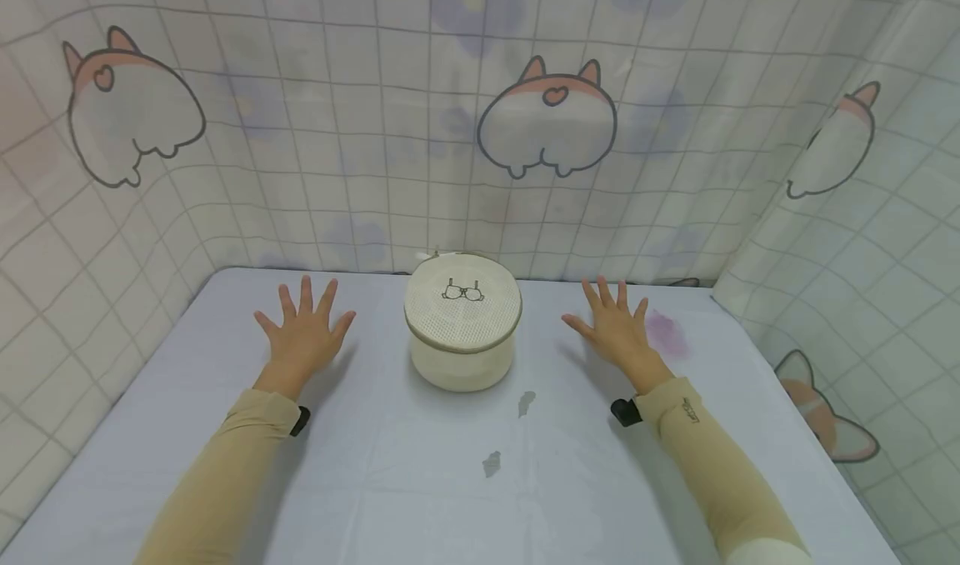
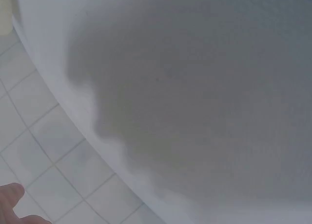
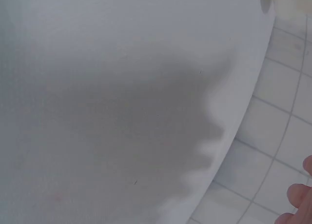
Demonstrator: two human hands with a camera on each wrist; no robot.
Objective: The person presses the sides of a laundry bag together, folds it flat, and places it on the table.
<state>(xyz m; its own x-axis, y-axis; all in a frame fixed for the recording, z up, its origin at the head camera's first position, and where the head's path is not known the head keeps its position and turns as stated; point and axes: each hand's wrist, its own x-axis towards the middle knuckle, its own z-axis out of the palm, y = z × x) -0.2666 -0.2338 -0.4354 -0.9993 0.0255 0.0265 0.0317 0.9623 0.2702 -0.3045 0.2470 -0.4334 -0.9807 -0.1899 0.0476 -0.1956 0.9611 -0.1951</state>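
A round cream mesh laundry bag [image 1: 462, 365] with a zip around its lid stands on the white table, a pair of glasses drawn on its top. To its left, my left hand [image 1: 303, 340] is held palm down with fingers spread, holding nothing. On the other side my right hand [image 1: 617, 327] is spread the same way, also holding nothing. Both hands are apart from the bag and cast shadows on the tabletop. Fingertips of the left hand [image 2: 12, 202] show at the corner of the left wrist view; right fingertips [image 3: 298, 195] show in the right wrist view.
The white tabletop [image 1: 405, 482] bears two grey patches [image 1: 491, 464] and a pinkish stain [image 1: 666, 333] beside the right hand. A checked curtain [image 1: 337, 132] with cartoon animals hangs behind the table and along both sides. Black straps [image 1: 626, 412] sit at the wrists.
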